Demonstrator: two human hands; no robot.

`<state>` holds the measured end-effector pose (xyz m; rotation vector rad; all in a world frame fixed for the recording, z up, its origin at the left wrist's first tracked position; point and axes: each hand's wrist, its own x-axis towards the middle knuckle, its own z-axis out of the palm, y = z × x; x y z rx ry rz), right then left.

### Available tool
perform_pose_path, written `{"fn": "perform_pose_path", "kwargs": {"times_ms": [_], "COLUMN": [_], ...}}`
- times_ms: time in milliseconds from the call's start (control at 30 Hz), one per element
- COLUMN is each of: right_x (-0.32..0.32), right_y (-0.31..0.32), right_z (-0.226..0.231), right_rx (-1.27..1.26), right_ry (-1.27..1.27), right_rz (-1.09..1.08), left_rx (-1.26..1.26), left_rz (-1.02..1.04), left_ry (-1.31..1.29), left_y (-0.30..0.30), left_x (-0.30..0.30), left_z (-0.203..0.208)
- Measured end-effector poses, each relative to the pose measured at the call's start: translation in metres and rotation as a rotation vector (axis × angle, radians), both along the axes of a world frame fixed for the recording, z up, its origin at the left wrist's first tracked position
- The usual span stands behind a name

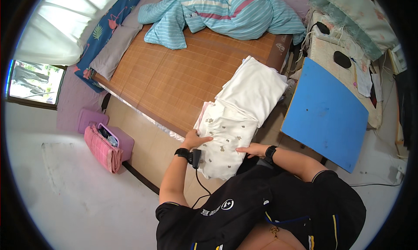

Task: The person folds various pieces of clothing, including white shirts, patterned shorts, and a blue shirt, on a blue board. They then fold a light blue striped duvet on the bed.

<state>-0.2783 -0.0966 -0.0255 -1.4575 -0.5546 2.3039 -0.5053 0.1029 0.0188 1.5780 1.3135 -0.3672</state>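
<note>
A folded white garment with small brown prints [230, 134] lies over the near edge of the bed, with a gathered band along its left part. My left hand [194, 140] grips its left side, thumb on top and the fingers mostly hidden beneath. On its right side my right hand [254, 149] pinches the cloth, thumb above and the other fingers partly under it. Directly beyond it, touching it, is a folded plain white cloth [257, 86]. A bit of pink cloth [201, 118] shows at the printed garment's left edge.
The bed has a brown mat [174, 80], a rumpled blue striped quilt [230, 10] and grey pillows [114, 49]. At right stands a blue board [324, 113] beside a cluttered table [361, 78]. On the left, a pink quilted cloth [102, 150] hangs on a purple bin [124, 141].
</note>
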Motion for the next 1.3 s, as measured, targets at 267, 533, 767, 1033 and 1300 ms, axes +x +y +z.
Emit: {"fn": "perform_pose_path", "kwargs": {"times_ms": [267, 533, 767, 1033, 1300], "right_x": [-0.006, -0.003, -0.003, -0.040, -0.086], "right_y": [0.000, -0.005, -0.042, -0.124, -0.151], "right_z": [-0.005, -0.002, 0.016, 0.013, 0.022], "right_rx": [-0.054, 0.031, 0.139, 0.166, 0.193], "right_ry": [-0.013, -0.123, -0.189, -0.078, -0.053], "right_rz": [-0.055, -0.002, -0.111, -0.382, -0.496], "left_rx": [0.181, 0.676, 0.356, 0.138, 0.460], "left_rz": [-0.107, -0.328, -0.147, -0.060, -0.153], "left_ry": [-0.137, 0.049, 0.016, 0.035, -0.029], "left_y": [-0.022, -0.050, -0.042, -0.053, -0.080], "left_x": [0.003, 0.013, 0.006, -0.045, -0.070], "left_z": [0.001, -0.007, -0.014, -0.011, -0.016]}}
